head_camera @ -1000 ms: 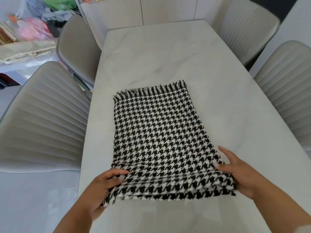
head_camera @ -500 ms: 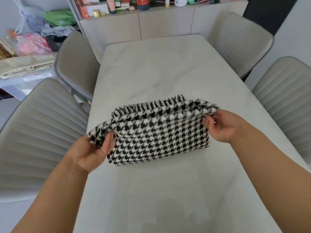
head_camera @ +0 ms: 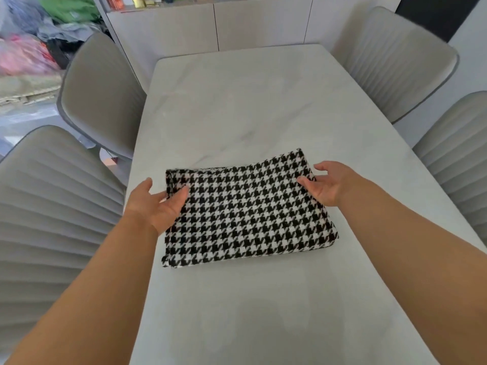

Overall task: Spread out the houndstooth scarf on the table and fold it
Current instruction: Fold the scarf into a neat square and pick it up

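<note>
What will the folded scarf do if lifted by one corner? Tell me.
The scarf is soft woven cloth lying in loose layers, so it would probably flop and unfold. It looks light. On the smooth table it would likely slide when pushed, perhaps bunching.

This is a home dining room. A pale marble-look dining table (head_camera: pixel 237 106) runs away from the person's hands, with grey ribbed upholstered chairs (head_camera: pixel 52 201) drawn up outside each hand. Beyond the hands, past the table's far end, a low sideboard (head_camera: pixel 210 25) carries bottles and jars. Far left of the left hand lie piled clothes and bags (head_camera: pixel 29 54).
</note>
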`<action>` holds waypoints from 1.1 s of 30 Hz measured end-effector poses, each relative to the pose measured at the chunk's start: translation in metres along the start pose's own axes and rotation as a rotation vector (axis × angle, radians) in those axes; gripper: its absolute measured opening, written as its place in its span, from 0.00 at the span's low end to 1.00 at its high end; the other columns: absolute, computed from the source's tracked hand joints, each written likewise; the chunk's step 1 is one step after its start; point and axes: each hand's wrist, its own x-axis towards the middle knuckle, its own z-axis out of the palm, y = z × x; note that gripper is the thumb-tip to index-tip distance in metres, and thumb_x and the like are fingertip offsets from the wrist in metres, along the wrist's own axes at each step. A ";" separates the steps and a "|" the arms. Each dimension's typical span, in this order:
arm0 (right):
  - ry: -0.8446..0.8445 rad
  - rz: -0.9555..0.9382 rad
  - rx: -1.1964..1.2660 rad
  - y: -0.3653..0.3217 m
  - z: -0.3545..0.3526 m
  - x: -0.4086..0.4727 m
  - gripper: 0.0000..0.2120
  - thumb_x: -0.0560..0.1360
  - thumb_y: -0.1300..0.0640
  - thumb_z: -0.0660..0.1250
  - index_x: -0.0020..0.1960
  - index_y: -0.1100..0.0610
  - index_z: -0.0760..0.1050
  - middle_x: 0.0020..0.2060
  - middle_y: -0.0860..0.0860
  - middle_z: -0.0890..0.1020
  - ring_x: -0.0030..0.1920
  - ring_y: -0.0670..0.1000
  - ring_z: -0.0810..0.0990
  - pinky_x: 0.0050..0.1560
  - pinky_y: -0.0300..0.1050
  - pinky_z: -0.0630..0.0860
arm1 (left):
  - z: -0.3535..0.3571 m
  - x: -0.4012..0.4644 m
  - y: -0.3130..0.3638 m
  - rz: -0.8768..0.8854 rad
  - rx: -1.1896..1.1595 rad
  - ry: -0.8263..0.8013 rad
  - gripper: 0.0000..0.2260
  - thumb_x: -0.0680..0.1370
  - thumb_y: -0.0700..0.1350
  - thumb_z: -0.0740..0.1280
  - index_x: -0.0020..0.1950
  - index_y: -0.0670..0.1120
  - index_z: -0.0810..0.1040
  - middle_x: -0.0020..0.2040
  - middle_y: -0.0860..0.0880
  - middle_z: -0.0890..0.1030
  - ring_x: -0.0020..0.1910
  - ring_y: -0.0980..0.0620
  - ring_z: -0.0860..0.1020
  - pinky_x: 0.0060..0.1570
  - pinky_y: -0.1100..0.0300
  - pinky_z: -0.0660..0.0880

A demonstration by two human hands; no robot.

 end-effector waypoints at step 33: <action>0.183 -0.915 -2.092 0.072 0.013 0.072 0.32 0.78 0.35 0.37 0.78 0.46 0.38 0.78 0.51 0.44 0.77 0.51 0.37 0.73 0.61 0.34 | 0.019 0.057 -0.083 0.994 2.266 0.080 0.28 0.79 0.62 0.37 0.78 0.56 0.39 0.79 0.49 0.39 0.77 0.44 0.34 0.70 0.35 0.35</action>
